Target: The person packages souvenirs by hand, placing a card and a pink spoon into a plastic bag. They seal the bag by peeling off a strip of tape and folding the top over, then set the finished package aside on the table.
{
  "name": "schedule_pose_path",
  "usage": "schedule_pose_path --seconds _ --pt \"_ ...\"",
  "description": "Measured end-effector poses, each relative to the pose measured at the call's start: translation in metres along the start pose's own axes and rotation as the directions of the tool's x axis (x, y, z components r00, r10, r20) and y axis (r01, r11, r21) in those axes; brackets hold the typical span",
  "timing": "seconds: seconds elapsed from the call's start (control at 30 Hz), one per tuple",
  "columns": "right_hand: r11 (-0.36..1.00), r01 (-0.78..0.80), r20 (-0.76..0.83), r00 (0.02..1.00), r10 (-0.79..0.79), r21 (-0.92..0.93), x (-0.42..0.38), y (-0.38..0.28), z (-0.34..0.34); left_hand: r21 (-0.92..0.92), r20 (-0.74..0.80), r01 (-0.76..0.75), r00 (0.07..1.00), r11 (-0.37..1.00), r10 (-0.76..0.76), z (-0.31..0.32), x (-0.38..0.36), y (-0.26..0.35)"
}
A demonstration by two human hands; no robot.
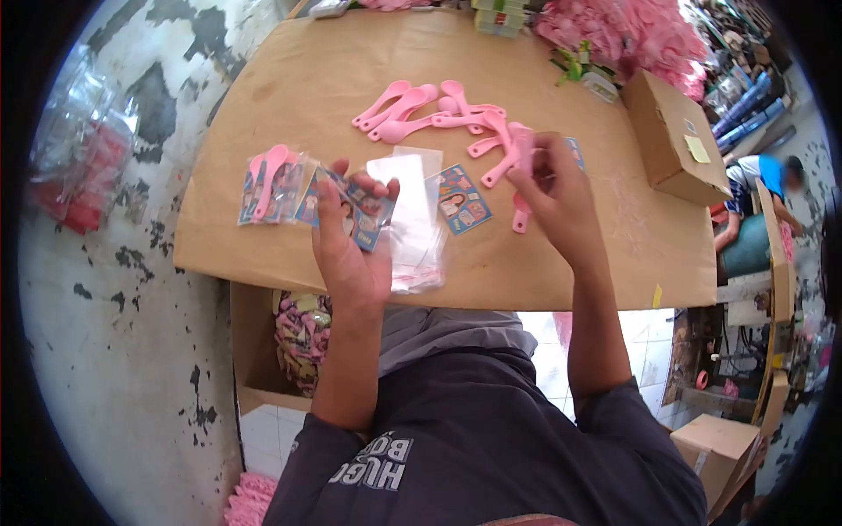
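My left hand (351, 250) is palm up, its fingers closed on a blue printed card (373, 213) that looks to be in a clear sleeve. My right hand (561, 188) pinches a pink spoon (524, 145) by the edge of the spoon pile. Several more pink spoons (408, 103) lie loose across the table's middle. Between my hands are a stack of clear plastic bags (412, 237) and another printed card (465, 200). To the left of my left hand, pink spoons (272, 171) rest on bagged cards (285, 202).
The table (289, 79) is covered in brown paper. A cardboard box (671, 140) stands at its right edge, and a heap of pink items (623, 39) at the back right. Below left, an open carton (263, 351) holds packed goods. A person (763, 180) bends at far right.
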State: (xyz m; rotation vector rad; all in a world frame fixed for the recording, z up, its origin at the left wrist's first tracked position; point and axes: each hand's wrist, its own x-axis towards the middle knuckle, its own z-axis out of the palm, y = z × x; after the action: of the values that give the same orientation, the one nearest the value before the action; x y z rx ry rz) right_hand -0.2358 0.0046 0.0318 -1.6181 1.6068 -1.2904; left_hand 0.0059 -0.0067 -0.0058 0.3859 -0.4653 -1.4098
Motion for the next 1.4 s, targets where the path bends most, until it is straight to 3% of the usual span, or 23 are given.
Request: schedule_pose_path --seconds 0.13,0.23,0.3,0.43,0.5,0.7,0.83,0.87,0.97,1.0,1.1,1.23,1.3,1.4 --pt "0.996 0.046 -0.085 0.996 -0.039 0.077 -0.023 -0.01 -0.008 -0.076 0.003 -0.085 0.996 0.994 0.085 0.006 0.013 0.005" --pt "0.988 -0.029 -0.026 0.999 0.033 0.153 -0.035 -0.006 -0.016 -0.115 -0.005 -0.112 0.994 0.987 0.113 0.009 0.016 0.001" --pt "0.98 -0.03 -0.1 0.994 0.05 0.198 -0.038 -0.002 -0.019 -0.127 -0.016 -0.14 0.99 0.982 0.139 0.01 0.018 0.0" --pt "0.993 0.005 -0.146 0.989 0.012 0.12 -0.044 -0.002 -0.026 -0.128 -0.007 -0.187 0.982 0.974 0.187 0.013 0.018 -0.002" --pt "0.943 0.018 -0.204 0.977 0.054 0.333 -0.044 -0.008 -0.024 -0.172 0.054 -0.198 0.976 0.965 0.21 0.014 0.019 -0.003" --pt "0.812 -0.087 -0.091 0.981 0.169 0.577 -0.051 -0.01 0.012 -0.165 0.117 -0.163 0.976 0.973 0.183 0.024 0.017 -0.01" --pt "0.761 -0.139 -0.016 0.981 0.193 0.634 -0.058 -0.016 0.033 -0.129 0.142 -0.15 0.976 0.98 0.168 0.032 0.007 -0.02" --pt "0.763 -0.14 -0.019 0.981 0.195 0.631 -0.06 -0.018 0.034 -0.108 0.156 -0.135 0.976 0.985 0.151 0.032 0.004 -0.023" --pt "0.581 -0.289 0.228 0.957 0.178 0.761 -0.065 -0.024 0.037 -0.067 0.155 -0.111 0.981 0.992 0.12 0.033 -0.001 -0.029" --pt "0.595 -0.335 0.329 0.936 0.123 0.731 -0.065 -0.021 0.031 -0.088 0.143 -0.046 0.988 0.995 0.058 0.035 -0.004 -0.028" --pt "0.658 -0.356 0.368 0.921 0.126 0.663 -0.068 -0.026 0.03 -0.156 0.114 0.066 0.992 0.986 -0.049 0.034 -0.006 -0.026" --pt "0.755 -0.321 0.323 0.934 0.151 0.572 -0.068 -0.025 0.037 -0.244 0.147 0.209 0.973 0.947 -0.177 0.033 -0.011 -0.031" --pt "0.846 -0.137 0.133 0.988 0.079 0.516 -0.066 -0.019 0.049 -0.237 0.181 0.252 0.96 0.938 -0.212 0.034 -0.016 -0.031" --pt "0.799 -0.05 0.05 0.998 0.024 0.599 -0.063 -0.022 0.058 -0.159 0.198 0.338 0.931 0.928 -0.305 0.033 -0.021 -0.027"
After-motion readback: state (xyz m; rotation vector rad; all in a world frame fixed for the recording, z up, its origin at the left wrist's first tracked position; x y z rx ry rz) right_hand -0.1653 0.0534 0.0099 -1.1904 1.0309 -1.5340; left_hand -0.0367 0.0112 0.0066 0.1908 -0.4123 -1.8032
